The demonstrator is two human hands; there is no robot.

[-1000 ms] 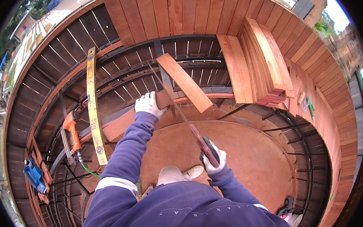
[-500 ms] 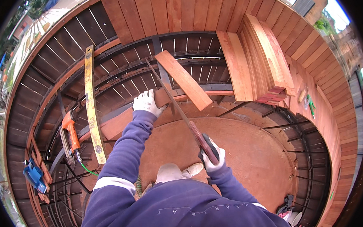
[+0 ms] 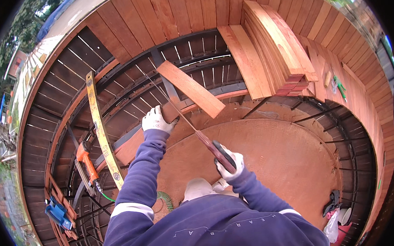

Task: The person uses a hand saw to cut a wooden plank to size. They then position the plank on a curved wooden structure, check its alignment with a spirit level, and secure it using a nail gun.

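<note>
My left hand, in a white glove, is closed over a reddish-brown wooden board along the inner edge of the curved frame. My right hand, gloved in white with dark patches, grips the wooden handle of a handsaw. Its thin blade slants up and left, crossing the board just right of my left hand. The exact contact of the teeth with the wood is hard to make out. A short loose plank lies diagonally across the dark metal frame, right of the blade.
To the left, a yellow spirit level spans the frame, near an orange air nailer with a green hose. A blue tool lies farther left. Stacked planks stand at the right, with green-handled pliers beyond.
The saw and my right hand have moved forward relative to my left hand, which stays on the board. The whole view has shifted and turned slightly.
</note>
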